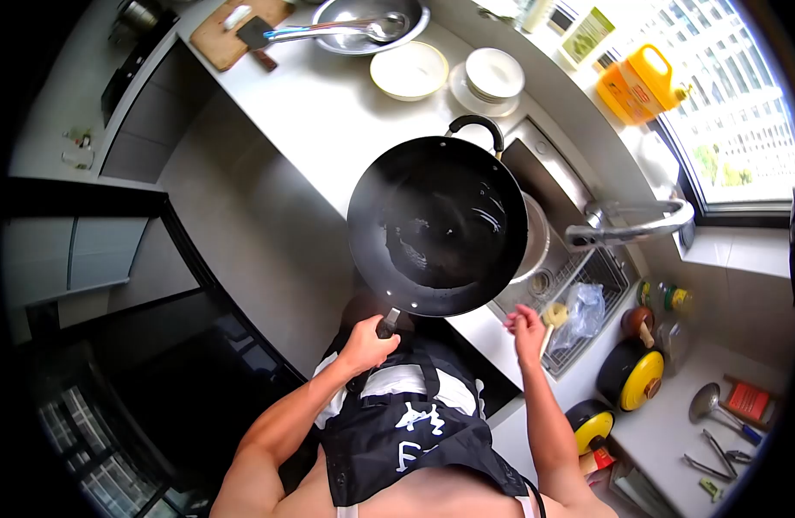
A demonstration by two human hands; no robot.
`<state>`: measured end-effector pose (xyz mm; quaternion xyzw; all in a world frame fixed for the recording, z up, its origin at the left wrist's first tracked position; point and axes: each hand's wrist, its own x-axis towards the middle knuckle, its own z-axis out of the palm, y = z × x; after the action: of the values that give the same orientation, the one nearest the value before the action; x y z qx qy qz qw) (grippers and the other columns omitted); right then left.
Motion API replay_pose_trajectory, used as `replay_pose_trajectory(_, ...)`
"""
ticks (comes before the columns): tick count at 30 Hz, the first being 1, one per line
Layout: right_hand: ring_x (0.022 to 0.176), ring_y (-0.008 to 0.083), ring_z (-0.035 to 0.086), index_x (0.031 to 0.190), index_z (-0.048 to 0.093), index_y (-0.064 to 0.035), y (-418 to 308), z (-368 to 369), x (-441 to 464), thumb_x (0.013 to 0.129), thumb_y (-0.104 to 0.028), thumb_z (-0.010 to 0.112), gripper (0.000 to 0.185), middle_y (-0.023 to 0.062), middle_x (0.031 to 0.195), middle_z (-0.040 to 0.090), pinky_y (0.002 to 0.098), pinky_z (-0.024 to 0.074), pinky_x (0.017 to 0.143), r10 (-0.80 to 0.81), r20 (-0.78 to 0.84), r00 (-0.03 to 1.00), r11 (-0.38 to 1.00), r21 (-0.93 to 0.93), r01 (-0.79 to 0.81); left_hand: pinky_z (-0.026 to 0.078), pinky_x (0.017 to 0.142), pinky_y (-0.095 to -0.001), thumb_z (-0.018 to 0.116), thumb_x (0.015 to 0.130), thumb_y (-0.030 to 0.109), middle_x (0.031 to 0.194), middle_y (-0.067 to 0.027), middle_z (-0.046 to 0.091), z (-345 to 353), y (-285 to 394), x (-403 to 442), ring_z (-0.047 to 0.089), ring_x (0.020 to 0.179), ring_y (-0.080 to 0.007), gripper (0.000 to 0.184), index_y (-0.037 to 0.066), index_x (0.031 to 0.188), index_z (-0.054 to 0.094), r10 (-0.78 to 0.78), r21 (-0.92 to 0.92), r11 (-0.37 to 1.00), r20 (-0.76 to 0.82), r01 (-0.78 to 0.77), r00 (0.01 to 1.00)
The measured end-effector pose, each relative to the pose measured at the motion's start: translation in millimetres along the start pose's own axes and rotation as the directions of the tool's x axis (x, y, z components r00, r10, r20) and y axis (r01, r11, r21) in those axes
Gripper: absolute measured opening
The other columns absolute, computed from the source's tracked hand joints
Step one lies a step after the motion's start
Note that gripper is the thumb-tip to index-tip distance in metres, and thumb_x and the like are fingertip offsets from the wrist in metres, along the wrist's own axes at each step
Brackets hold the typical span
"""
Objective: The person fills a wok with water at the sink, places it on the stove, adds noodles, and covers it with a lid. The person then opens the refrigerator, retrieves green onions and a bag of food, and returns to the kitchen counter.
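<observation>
I think that big pan (380, 190) might tip b/c just L hand (372, 344) grips its handle (387, 325), w/ R hand (525, 333) loose by the brush (554, 316).

At upper left, a cleaver (255, 33) lies partly over a wooden cutting board (212, 39), just left of a steel basin (354, 47) with metal utensils (385, 28) across it. An orange jug (632, 88) (handle (652, 48) uppermost) stands by the upper-right window (743, 104); two yellow-lidded black pots (613, 369) and a ladle (705, 402) sit at lower right.
</observation>
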<state>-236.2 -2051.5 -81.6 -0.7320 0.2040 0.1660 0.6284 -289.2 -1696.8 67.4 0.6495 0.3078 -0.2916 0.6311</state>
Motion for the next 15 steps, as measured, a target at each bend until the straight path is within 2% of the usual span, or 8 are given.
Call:
replay_pose_trajectory(3, 0.071, 0.0144, 0.064, 0.112, 0.059, 0.0039, -17.4, 79.6, -39.5, 0.094, -0.002, 0.044, 0.025, 0.0108, 0.088, 0.065, 0.0247, 0.0511, 0.065, 0.03, 0.233, 0.972, 0.996, -0.088, -0.009, 0.037, 0.036, -0.025, 0.063, 0.082, 0.01, 0.055, 0.0003, 0.049, -42.2, -17.6, -17.8, 0.046, 0.04, -0.0072, 0.013, 0.001, 0.083, 0.053, 0.038, -0.106, 0.993, -0.059, -0.044, 0.997)
replay_pose_trajectory(5, 0.076, 0.014, 0.063, 0.112, 0.06, 0.0035, -28.7, 138.2, -57.0, 0.095, -0.005, 0.046, 0.024, 0.0102, 0.089, 0.066, 0.0257, 0.0522, 0.071, 0.149, 0.376, 0.915, 0.988, -0.093, -0.123, 0.038, 0.036, -0.0247, 0.063, 0.082, 0.009, 0.055, 0.0005, 0.048, -74.6, -31.3, -26.2, 0.047, 0.04, -0.0073, 0.014, 0.001, 0.081, 0.052, 0.052, -0.177, 0.981, -0.129, -0.075, 0.99)
replay_pose_trajectory(8, 0.084, 0.0131, 0.063, 0.111, 0.061, 0.0014, -76.2, 248.3, -88.5, 0.094, -0.008, 0.053, 0.022, 0.0083, 0.093, 0.067, 0.0257, 0.0509, 0.077, 0.191, 0.684, 0.704, 0.975, -0.216, -0.055, 0.039, 0.036, -0.025, 0.064, 0.082, 0.009, 0.055, 0.0006, 0.048, -142.8, -30.2, -48.2, 0.047, 0.04, -0.0073, 0.016, 0.002, 0.08, 0.05, 0.045, -0.211, 0.973, -0.218, -0.092, 0.975)
replay_pose_trajectory(9, 0.085, 0.0121, 0.062, 0.11, 0.062, 0.0013, -85.2, 291.3, -87.0, 0.093, -0.01, 0.055, 0.021, 0.0078, 0.094, 0.067, 0.0255, 0.0501, 0.078, 0.202, 0.785, 0.585, 0.972, -0.236, -0.019, 0.039, 0.035, -0.0257, 0.064, 0.083, 0.009, 0.055, 0.0003, 0.048, -168.2, -34.7, -46.4, 0.047, 0.039, -0.0075, 0.017, 0.002, 0.08, 0.049, 0.061, -0.27, 0.953, -0.277, -0.139, 0.959)
replay_pose_trajectory(10, 0.085, 0.0121, 0.062, 0.11, 0.062, 0.0013, -97.7, 329.9, -96.2, 0.093, -0.01, 0.055, 0.021, 0.0078, 0.094, 0.067, 0.0255, 0.0501, 0.078, 0.202, 0.797, 0.57, 0.969, -0.246, 0.002, 0.039, 0.035, -0.0259, 0.064, 0.083, 0.009, 0.055, 0.0001, 0.049, -199.5, -42.2, -49.0, 0.047, 0.039, -0.0075, 0.017, 0.002, 0.08, 0.049, 0.07, -0.299, 0.941, -0.295, -0.162, 0.953)
replay_pose_trajectory(12, 0.085, 0.0103, 0.06, 0.108, 0.065, 0.0002, -120.8, 387.5, -112.9, 0.093, -0.017, 0.059, 0.023, 0.0059, 0.094, 0.067, 0.0257, 0.0481, 0.077, 0.323, 0.908, 0.266, 0.92, -0.368, 0.138, 0.038, 0.034, -0.0261, 0.064, 0.083, 0.008, 0.056, -0.0002, 0.049, -240.0, -58.7, -45.7, 0.047, 0.039, -0.0078, 0.017, 0.001, 0.081, 0.048, 0.095, -0.345, 0.912, -0.351, -0.223, 0.932)
replay_pose_trajectory(14, 0.086, 0.0089, 0.056, 0.11, 0.066, -0.0019, -142.6, 446.2, -143.8, 0.093, -0.025, 0.06, 0.029, 0.0032, 0.092, 0.066, 0.0267, 0.0463, 0.077, 0.348, 0.927, 0.14, 0.901, -0.372, 0.224, 0.038, 0.034, -0.0267, 0.062, 0.082, 0.007, 0.056, -0.0004, 0.049, -285.3, -67.9, -48.3, 0.047, 0.039, -0.0084, 0.016, 0.001, 0.081, 0.048, 0.123, -0.376, 0.885, -0.377, -0.273, 0.918)
replay_pose_trajectory(15, 0.086, 0.0089, 0.056, 0.111, 0.066, -0.0024, -145.0, 486.9, -139.8, 0.094, -0.027, 0.06, 0.03, 0.0029, 0.092, 0.066, 0.0268, 0.046, 0.077, 0.392, 0.92, 0.025, 0.872, -0.38, 0.308, 0.038, 0.033, -0.027, 0.06, 0.082, 0.005, 0.055, -0.0005, 0.048, -310.8, -63.4, -41.3, 0.047, 0.039, -0.0087, 0.014, 0.002, 0.078, 0.047, 0.127, -0.397, 0.858, -0.451, -0.326, 0.883)
